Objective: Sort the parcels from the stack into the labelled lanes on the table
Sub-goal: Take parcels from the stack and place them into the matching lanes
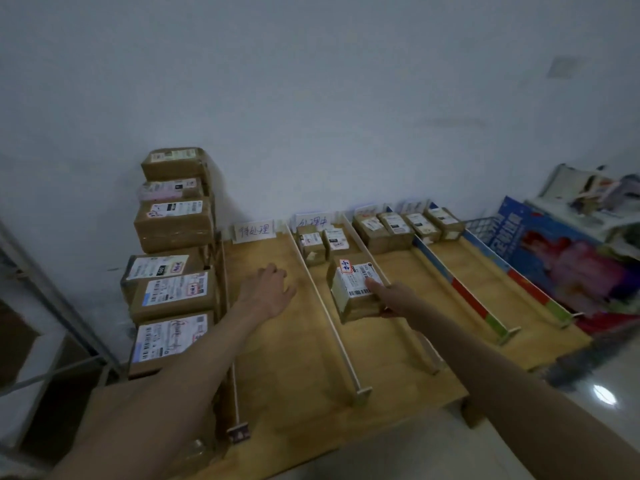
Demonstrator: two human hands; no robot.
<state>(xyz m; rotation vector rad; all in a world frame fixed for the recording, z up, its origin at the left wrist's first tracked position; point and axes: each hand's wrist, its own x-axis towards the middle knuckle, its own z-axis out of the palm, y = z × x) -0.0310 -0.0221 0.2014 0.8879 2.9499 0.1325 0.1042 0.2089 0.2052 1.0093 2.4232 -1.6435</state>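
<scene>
Mid-frame, the right hand point(393, 299) grips a labelled parcel point(356, 289) over the second lane point(349, 327) while the left hand point(268, 292) hovers above the table point(294, 375).

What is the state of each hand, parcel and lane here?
left hand: open, over the first lane, holding nothing
right hand: gripping the held parcel
held parcel: tilted, in the second lane
first lane: no parcel in it
second lane's two small parcels: resting at the far end
stack: still piled
</scene>
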